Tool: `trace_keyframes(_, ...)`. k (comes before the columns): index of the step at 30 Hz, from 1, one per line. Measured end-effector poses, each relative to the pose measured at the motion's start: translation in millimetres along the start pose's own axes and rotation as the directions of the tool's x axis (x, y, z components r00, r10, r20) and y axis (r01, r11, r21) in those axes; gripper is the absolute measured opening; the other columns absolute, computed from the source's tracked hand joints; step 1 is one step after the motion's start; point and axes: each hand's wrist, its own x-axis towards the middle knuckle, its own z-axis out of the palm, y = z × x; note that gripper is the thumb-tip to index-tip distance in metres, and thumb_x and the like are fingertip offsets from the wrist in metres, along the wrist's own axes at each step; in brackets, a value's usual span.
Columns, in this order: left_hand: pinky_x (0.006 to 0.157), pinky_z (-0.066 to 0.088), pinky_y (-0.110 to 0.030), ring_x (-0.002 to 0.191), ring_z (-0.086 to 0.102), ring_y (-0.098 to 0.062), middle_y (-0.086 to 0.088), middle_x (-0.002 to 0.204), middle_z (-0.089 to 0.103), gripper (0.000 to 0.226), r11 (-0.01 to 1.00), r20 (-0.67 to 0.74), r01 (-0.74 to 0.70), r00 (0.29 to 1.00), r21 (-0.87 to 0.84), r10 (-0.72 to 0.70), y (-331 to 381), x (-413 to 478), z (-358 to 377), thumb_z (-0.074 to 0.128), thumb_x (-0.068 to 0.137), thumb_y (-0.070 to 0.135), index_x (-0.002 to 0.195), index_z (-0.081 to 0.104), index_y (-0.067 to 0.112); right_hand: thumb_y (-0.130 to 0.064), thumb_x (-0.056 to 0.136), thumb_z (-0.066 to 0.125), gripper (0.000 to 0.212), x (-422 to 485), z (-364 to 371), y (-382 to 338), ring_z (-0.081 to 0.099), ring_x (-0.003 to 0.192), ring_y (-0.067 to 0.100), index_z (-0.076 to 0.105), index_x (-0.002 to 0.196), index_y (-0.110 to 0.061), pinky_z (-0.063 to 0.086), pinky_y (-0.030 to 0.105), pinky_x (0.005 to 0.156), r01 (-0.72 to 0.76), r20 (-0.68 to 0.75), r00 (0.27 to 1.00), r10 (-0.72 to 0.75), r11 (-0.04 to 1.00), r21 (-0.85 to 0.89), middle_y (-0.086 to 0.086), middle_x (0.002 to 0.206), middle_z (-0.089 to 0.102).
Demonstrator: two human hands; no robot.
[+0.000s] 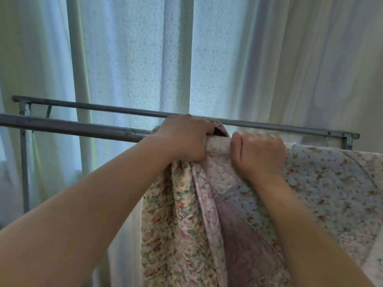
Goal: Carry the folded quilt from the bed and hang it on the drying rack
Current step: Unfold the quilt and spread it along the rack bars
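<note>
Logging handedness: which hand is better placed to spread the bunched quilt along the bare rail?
Left, probably. The left hand grips the quilt bunch beside the bare rail; the right hand sits over already-draped fabric.

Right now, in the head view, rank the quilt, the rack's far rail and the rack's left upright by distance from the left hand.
1. quilt: gripped by the left hand.
2. far rail: just behind the knuckles.
3. left upright: far left.

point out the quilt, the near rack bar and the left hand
quilt [323,183], head view, blue floral patch
near rack bar [72,126], head view, bare stretch left of the hands
left hand [184,137], head view, back of hand
</note>
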Motion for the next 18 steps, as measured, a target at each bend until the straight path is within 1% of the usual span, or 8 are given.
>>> trace_keyframes(2, 0.061, 0.03, -0.029, 0.083, 0.051, -0.019, 0.007, 0.092, 0.059, 0.041, 1.0, 0.0, -0.001, 1.0, 0.025, 0.001, -9.7, -5.2, 0.7, 0.061, 0.065, 0.033, 0.106, 0.053, 0.034, -0.025, 0.089, 0.034, 0.045, -0.1, 0.8, 0.3, 0.046, 0.037, 0.025, 0.055, 0.053, -0.008, 0.025, 0.026, 0.049, 0.015, -0.025, 1.0, -0.015, 1.0, 0.007, 0.01, 0.045, 0.055)
trace_keyframes(4, 0.064, 0.034, -0.03, 0.091, 0.054, -0.02, 0.008, 0.094, 0.057, 0.043, 1.0, 0.014, 0.009, 1.0, 0.028, -0.009, -20.3, -12.0, -1.5, 0.062, 0.065, 0.032, 0.107, 0.052, 0.035, -0.024, 0.088, 0.035, 0.044, -0.4, 1.2, 2.3, 0.045, 0.036, 0.024, 0.055, 0.052, -0.008, 0.025, 0.026, 0.05, 0.02, -0.034, 0.999, -0.019, 1.0, 0.022, 0.009, 0.044, 0.054)
trace_keyframes(6, 0.067, 0.036, -0.03, 0.094, 0.054, -0.02, 0.009, 0.099, 0.058, 0.044, 0.999, 0.008, 0.009, 1.0, 0.033, -0.01, -31.2, -18.8, -3.8, 0.061, 0.065, 0.03, 0.108, 0.051, 0.037, -0.025, 0.089, 0.035, 0.045, -1.3, 0.9, 5.3, 0.045, 0.036, 0.024, 0.056, 0.053, -0.008, 0.026, 0.026, 0.05, 0.02, -0.041, 0.999, -0.019, 0.999, 0.035, 0.009, 0.044, 0.054)
trace_keyframes(9, 0.066, 0.034, -0.03, 0.093, 0.053, -0.018, 0.009, 0.104, 0.058, 0.047, 0.999, 0.001, 0.001, 1.0, 0.041, -0.001, -41.0, -27.0, -6.1, 0.059, 0.065, 0.026, 0.11, 0.051, 0.037, -0.025, 0.089, 0.035, 0.045, -2.3, 1.3, 4.5, 0.044, 0.036, 0.023, 0.057, 0.053, -0.007, 0.026, 0.025, 0.05, 0.021, -0.042, 0.999, -0.02, 0.999, 0.04, 0.008, 0.044, 0.054)
trace_keyframes(11, 0.067, 0.037, -0.03, 0.09, 0.052, -0.017, 0.009, 0.105, 0.058, 0.048, 0.999, 0.013, 0.024, 1.0, 0.023, -0.024, -49.0, -31.5, -8.4, 0.058, 0.064, 0.024, 0.11, 0.052, 0.038, -0.025, 0.089, 0.035, 0.045, -1.6, 1.7, 3.2, 0.045, 0.036, 0.023, 0.058, 0.054, -0.007, 0.026, 0.025, 0.05, 0.025, -0.046, 0.999, -0.024, 0.999, 0.037, 0.009, 0.045, 0.055)
trace_keyframes(13, 0.07, 0.039, -0.031, 0.094, 0.054, -0.02, 0.008, 0.106, 0.06, 0.049, 0.998, 0.006, 0.067, 0.998, 0.003, -0.067, -62.4, -38.9, -11.0, 0.058, 0.063, 0.022, 0.109, 0.054, 0.038, -0.025, 0.088, 0.034, 0.046, -1.6, 1.8, 4.1, 0.047, 0.037, 0.024, 0.059, 0.056, -0.006, 0.029, 0.025, 0.05, 0.018, -0.037, 0.999, -0.017, 0.999, 0.038, 0.01, 0.046, 0.056)
trace_keyframes(16, 0.069, 0.036, -0.03, 0.095, 0.055, -0.021, 0.006, 0.102, 0.06, 0.048, 0.991, -0.031, 0.133, 0.991, -0.03, -0.134, -81.3, -52.3, -12.8, 0.055, 0.06, 0.025, 0.106, 0.055, 0.039, -0.026, 0.089, 0.033, 0.047, -2.3, 1.8, 3.1, 0.047, 0.037, 0.023, 0.06, 0.057, -0.004, 0.032, 0.026, 0.05, 0.008, -0.034, 0.999, -0.006, 0.999, 0.047, 0.011, 0.046, 0.056)
trace_keyframes(18, 0.07, 0.036, -0.031, 0.095, 0.054, -0.021, 0.006, 0.099, 0.059, 0.047, 0.989, -0.036, 0.146, 0.988, -0.038, -0.147, -86.5, -56.2, -11.9, 0.056, 0.061, 0.022, 0.105, 0.055, 0.039, -0.025, 0.089, 0.033, 0.047, -2.0, 2.2, -1.0, 0.047, 0.037, 0.024, 0.06, 0.056, -0.004, 0.035, 0.026, 0.05, 0.007, -0.038, 0.999, -0.005, 0.999, 0.044, 0.011, 0.046, 0.057)
